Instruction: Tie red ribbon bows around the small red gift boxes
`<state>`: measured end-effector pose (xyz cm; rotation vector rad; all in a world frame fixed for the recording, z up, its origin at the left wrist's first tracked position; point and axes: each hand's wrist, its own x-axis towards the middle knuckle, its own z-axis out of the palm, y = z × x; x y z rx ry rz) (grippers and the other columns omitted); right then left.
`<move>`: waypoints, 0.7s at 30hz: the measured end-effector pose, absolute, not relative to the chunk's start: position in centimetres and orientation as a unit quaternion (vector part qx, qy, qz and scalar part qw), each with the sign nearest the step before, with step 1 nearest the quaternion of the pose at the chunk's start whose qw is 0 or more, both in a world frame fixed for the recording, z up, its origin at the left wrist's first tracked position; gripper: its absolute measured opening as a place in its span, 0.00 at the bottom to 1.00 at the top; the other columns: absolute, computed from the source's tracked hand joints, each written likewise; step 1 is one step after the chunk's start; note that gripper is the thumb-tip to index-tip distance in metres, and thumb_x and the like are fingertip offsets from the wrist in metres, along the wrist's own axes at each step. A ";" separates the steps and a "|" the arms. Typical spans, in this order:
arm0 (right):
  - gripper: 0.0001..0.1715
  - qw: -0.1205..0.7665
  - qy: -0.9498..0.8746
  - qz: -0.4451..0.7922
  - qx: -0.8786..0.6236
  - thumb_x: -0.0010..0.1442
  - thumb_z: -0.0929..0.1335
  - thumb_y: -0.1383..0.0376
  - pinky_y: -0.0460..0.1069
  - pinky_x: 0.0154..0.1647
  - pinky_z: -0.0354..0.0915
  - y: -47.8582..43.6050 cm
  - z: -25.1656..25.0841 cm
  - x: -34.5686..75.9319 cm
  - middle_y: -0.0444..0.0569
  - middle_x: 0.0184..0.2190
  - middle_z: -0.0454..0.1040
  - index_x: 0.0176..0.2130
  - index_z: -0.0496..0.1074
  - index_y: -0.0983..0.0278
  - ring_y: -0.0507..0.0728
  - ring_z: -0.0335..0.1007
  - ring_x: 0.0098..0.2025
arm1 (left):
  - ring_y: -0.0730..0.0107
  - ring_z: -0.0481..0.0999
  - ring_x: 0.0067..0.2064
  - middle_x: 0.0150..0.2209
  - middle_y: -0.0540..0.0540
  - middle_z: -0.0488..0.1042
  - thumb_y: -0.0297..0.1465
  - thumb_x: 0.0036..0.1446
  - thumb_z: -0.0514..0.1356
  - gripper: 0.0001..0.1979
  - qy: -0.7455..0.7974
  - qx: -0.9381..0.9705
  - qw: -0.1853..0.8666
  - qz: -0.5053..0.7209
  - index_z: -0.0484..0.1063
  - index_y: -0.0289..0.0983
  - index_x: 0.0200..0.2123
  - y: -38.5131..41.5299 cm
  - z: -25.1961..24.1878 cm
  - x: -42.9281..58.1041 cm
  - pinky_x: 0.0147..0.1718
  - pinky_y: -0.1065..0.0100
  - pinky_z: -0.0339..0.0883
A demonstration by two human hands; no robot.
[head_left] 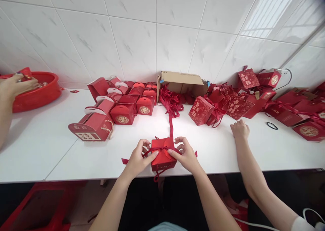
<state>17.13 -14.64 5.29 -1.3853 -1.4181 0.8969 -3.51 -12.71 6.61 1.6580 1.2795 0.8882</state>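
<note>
Red box near the front edge of the tabletop; left hand and right hand each grasp the ribbon across it; uneven pulling could skew the ribbon, heavy thumbs dent the box

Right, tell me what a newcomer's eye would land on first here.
Probably the bright red gift box near the white table's front edge, between the left grip and the right grip. Behind it, an open cardboard carton spills red ribbons; a red plastic basin stands far left.
</note>
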 end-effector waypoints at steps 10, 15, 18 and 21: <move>0.21 0.401 -0.593 0.408 -0.566 0.57 0.65 0.52 0.47 0.26 0.52 -14.3 6.1 18.1 0.41 0.20 0.59 0.22 0.62 0.64 0.50 0.53 0.24 | 0.76 0.55 0.25 0.21 0.56 0.53 0.42 0.49 0.62 0.21 0.533 0.644 0.430 0.342 0.53 0.38 0.21 -12.8 6.3 -3.6 0.25 0.73 0.52; 0.21 0.424 -0.566 0.429 -0.562 0.55 0.67 0.52 0.47 0.25 0.49 -14.3 5.7 18.5 0.40 0.19 0.56 0.22 0.62 0.64 0.49 0.49 0.23 | 0.76 0.51 0.24 0.21 0.56 0.48 0.46 0.45 0.63 0.26 0.588 0.613 0.384 0.360 0.48 0.39 0.20 -13.2 6.1 -3.3 0.23 0.73 0.49; 0.21 0.430 -0.556 0.434 -0.564 0.54 0.68 0.52 0.47 0.24 0.48 -14.2 5.6 18.9 0.40 0.18 0.55 0.22 0.63 0.64 0.49 0.48 0.23 | 0.76 0.51 0.24 0.22 0.56 0.48 0.47 0.45 0.63 0.26 0.601 0.604 0.376 0.365 0.49 0.39 0.21 -13.3 6.0 -3.3 0.24 0.73 0.50; 0.20 0.436 -0.553 0.425 -0.569 0.53 0.69 0.53 0.47 0.25 0.47 -14.2 5.8 19.2 0.40 0.18 0.55 0.21 0.63 0.64 0.49 0.48 0.23 | 0.76 0.52 0.25 0.22 0.56 0.49 0.47 0.44 0.63 0.26 0.602 0.596 0.385 0.367 0.49 0.39 0.21 -13.3 6.0 -3.3 0.25 0.73 0.50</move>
